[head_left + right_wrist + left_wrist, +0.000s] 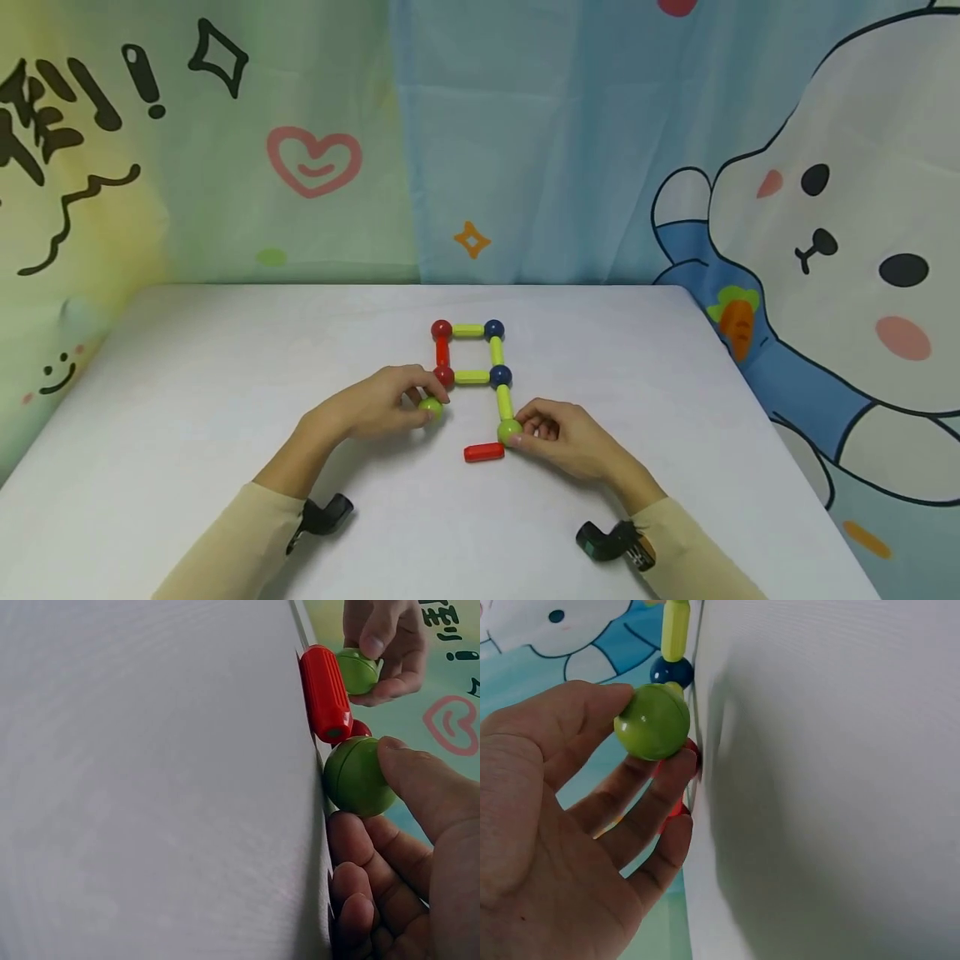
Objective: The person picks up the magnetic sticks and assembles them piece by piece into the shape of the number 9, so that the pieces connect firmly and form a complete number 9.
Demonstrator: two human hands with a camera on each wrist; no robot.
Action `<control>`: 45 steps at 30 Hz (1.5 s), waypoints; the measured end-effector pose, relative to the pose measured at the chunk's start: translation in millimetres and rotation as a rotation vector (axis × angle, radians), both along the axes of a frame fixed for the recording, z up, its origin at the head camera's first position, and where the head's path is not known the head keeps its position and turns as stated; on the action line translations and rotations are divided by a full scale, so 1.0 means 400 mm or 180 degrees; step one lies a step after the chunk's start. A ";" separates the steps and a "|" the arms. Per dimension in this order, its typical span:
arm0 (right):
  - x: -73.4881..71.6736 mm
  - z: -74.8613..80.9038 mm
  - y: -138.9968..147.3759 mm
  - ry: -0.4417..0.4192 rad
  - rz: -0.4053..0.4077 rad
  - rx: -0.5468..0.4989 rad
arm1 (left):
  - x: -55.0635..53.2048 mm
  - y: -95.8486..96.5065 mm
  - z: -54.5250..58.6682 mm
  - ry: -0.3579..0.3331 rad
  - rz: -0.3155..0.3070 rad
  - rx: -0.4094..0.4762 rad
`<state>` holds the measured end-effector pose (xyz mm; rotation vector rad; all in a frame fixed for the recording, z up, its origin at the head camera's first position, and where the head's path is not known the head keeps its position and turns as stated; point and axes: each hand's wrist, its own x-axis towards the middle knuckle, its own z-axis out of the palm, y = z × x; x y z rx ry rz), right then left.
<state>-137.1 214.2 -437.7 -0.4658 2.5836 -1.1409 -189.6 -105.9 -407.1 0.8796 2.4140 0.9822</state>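
Observation:
My left hand (386, 402) pinches a green ball (652, 721) between thumb and fingers, raised over the table just below the square's lower left corner. My right hand (568, 435) grips a second green ball (360, 776) at the lower end of a yellow-green rod (505, 402). That rod runs up to a blue ball (500, 376), a corner of a square of rods and balls. A loose red rod (483, 452) lies on the table, its right end close to the right hand's ball.
The square's other corners are a blue ball (493, 330) and two red balls (442, 330), joined by yellow-green rods (468, 331) and one red rod (442, 352). Everything is on a white table (187, 375). A printed curtain (525, 167) hangs behind.

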 end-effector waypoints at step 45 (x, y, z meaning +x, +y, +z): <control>0.006 -0.012 0.002 0.0089 -0.0070 0.0006 | 0.068 0.064 -0.017 0.0943 -0.0019 -0.0058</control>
